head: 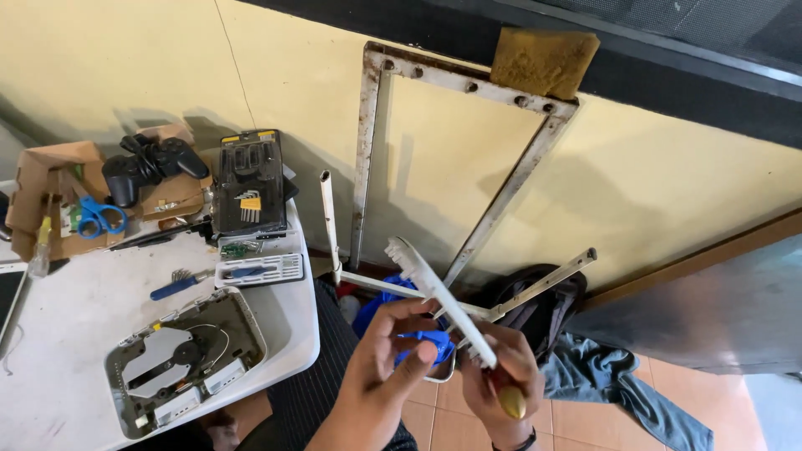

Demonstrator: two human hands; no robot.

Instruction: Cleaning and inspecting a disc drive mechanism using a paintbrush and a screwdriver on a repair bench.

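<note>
We hold a long white plastic cover (439, 301) up in front of us, off the right edge of the bench (67, 309), tilted from upper left to lower right. Our left hand (388, 355) closes its fingers around the cover's middle from the left, and our right hand (501, 376) grips a yellow-handled tool (511, 403) whose tip meets the cover's lower end. Behind the hands lean a rusty metal frame (368, 142) against the yellow wall (668, 192) and a heap of dark clothes (585, 359) on the floor. On the bench to our left lie an opened device shell (180, 355), a bit set case (249, 179), a black game controller (150, 163) and blue scissors (98, 217), well apart from the hands.
</note>
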